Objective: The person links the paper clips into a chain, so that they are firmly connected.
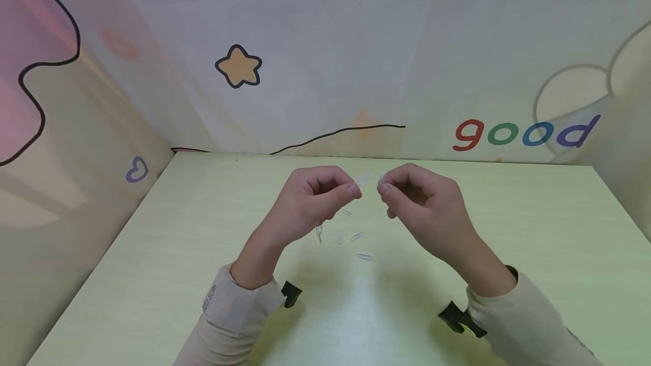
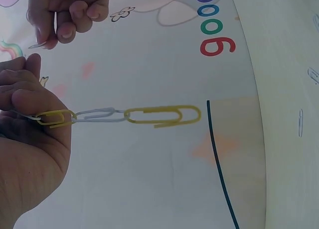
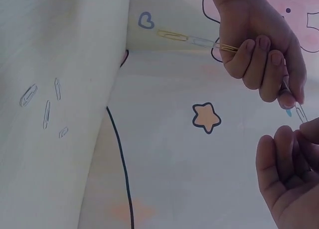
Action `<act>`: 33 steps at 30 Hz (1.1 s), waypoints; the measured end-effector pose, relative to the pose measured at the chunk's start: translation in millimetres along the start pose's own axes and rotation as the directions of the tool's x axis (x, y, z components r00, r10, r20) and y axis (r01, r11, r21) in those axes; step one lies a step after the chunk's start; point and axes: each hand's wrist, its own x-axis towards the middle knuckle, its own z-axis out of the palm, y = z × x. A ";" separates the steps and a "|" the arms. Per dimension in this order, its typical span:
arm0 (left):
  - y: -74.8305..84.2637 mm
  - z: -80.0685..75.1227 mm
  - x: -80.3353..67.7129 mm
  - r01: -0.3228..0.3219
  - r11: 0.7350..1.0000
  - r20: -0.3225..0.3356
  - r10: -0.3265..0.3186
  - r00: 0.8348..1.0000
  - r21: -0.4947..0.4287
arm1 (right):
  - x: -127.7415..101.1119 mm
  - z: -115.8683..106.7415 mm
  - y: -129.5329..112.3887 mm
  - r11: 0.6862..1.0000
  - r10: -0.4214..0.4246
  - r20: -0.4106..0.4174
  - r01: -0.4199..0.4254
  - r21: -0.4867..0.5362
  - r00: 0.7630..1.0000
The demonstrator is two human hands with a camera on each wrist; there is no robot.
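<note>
Left hand [image 1: 312, 201]: the grip is closed to a pinch, thumb against forefinger, clamped on a pale wire clip [image 3: 300, 112] that projects toward the right hand [image 1: 427, 205]. The remaining fingers are curled, and the paper-clip chain [image 2: 124, 115] emerges from beneath them.

Right hand: positioned to the right of the chain in the head view. Its grip is likewise together, thumb and fingertip pinching a thin metallic clip [image 2: 37, 46]. A narrow gap separates the two hands; whether the pale wire clip and the metallic clip touch cannot be told.

Chain: hangs from the left hand above the surface [image 1: 178, 298]. Exposed links, top to bottom: upper yellow clip [image 2: 56, 118], silvery white clip [image 2: 99, 114], lower yellow clip [image 2: 162, 111]. Each is slender wire bent into nested, round-ended loops. Any links inside the fingers are hidden.

Surface: pale, smooth, faintly grained. Four loose clips [image 1: 364, 257], wire ovals lying apart, rest to the right of the chain.

Surroundings: light fabric sleeves [image 1: 218, 323] lie on the wearer's side of the chain. Behind it stands a faintly creased backdrop [image 1: 325, 66], printed with an orange star [image 1: 238, 66] to its left and multicoloured lettering [image 1: 526, 133] to its right.
</note>
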 end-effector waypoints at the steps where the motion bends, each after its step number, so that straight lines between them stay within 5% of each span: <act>1: -0.1 0.4 0.1 -0.004 1.000 0.002 0.004 1.000 -0.001 | 0.2 0.8 -1.1 1.000 -0.021 -0.006 0.021 -0.007 1.000; 18: 0.5 3.8 0.4 -0.020 1.000 -0.004 0.020 1.000 -0.008 | 2.0 10.2 0.1 0.983 -0.180 -0.070 0.177 -0.048 0.981; 26: 0.2 3.6 0.6 -0.010 1.000 0.017 0.010 1.000 0.014 | 2.6 12.2 -2.2 0.984 -0.178 -0.084 0.175 -0.043 0.980; 33: -1.6 3.8 0.7 0.010 1.000 0.047 -0.010 0.999 0.011 | 3.3 15.8 -6.0 0.986 -0.045 -0.082 0.058 0.156 0.996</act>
